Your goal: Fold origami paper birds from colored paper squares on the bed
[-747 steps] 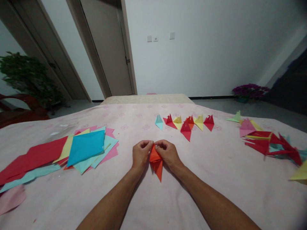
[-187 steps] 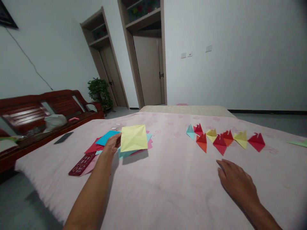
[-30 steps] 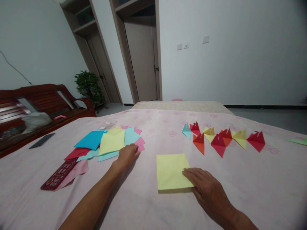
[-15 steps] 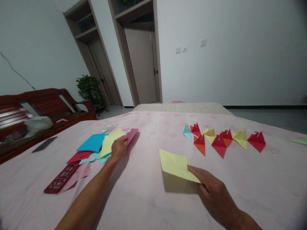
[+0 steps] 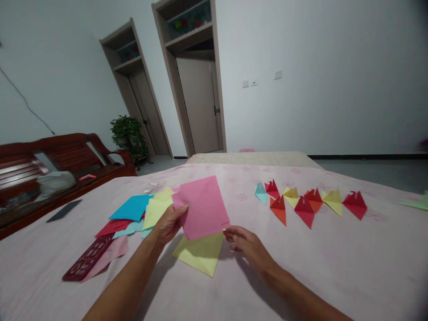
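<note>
My left hand (image 5: 170, 224) pinches the left edge of a pink paper stack (image 5: 202, 207), held up tilted above the cloth. Its lower right corner shows more than one layer. At that corner are the thumb and fingertips of my right hand (image 5: 245, 243), closed on the paper's edge. Partly hidden under the pink paper, a yellow paper sheet (image 5: 200, 257) lies on the cloth. Left of my left hand are more loose sheets: a yellow one (image 5: 157, 209), a blue one (image 5: 130, 207) and a red one (image 5: 112, 228).
Several folded paper birds (image 5: 304, 211) stand at the right on the pink flowered cloth (image 5: 267, 285). A dark red packet (image 5: 88, 261) and a dark flat phone-like object (image 5: 64, 211) lie at the left. A green paper (image 5: 414, 204) is at the far right edge.
My left hand has brought the pink paper from the pile toward the middle. My right hand has let go of the yellow sheet, now on the cloth, and moved left to the pink paper.
</note>
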A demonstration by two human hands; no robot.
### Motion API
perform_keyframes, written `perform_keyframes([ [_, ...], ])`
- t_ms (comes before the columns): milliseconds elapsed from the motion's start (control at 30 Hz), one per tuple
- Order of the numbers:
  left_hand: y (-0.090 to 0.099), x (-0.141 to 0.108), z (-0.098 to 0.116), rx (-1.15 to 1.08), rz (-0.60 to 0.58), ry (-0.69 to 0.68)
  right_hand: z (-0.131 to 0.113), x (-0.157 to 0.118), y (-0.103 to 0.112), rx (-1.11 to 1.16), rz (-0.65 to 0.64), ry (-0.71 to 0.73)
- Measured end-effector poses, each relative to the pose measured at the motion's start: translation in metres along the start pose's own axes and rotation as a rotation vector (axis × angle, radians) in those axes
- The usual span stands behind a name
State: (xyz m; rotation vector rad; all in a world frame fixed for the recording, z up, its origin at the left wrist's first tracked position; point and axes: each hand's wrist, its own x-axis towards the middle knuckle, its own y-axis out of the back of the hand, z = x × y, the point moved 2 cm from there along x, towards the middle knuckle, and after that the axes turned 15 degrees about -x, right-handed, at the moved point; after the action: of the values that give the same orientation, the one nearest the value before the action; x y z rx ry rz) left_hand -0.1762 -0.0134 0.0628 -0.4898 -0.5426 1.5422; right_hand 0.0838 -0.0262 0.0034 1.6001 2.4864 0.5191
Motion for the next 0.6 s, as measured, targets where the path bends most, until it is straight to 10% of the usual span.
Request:
perform_keyframes([
  [133,-0.007,-0.008,-0.030,0.036,-0.061,0.118,-0.027,0.003,0.024,0.336,0.026,-0.024],
  [600,-0.059,-0.029,-0.095,0.185,-0.140,0.072,-0.008,-0.027,0.052,0.176,0.408,-0.036],
])
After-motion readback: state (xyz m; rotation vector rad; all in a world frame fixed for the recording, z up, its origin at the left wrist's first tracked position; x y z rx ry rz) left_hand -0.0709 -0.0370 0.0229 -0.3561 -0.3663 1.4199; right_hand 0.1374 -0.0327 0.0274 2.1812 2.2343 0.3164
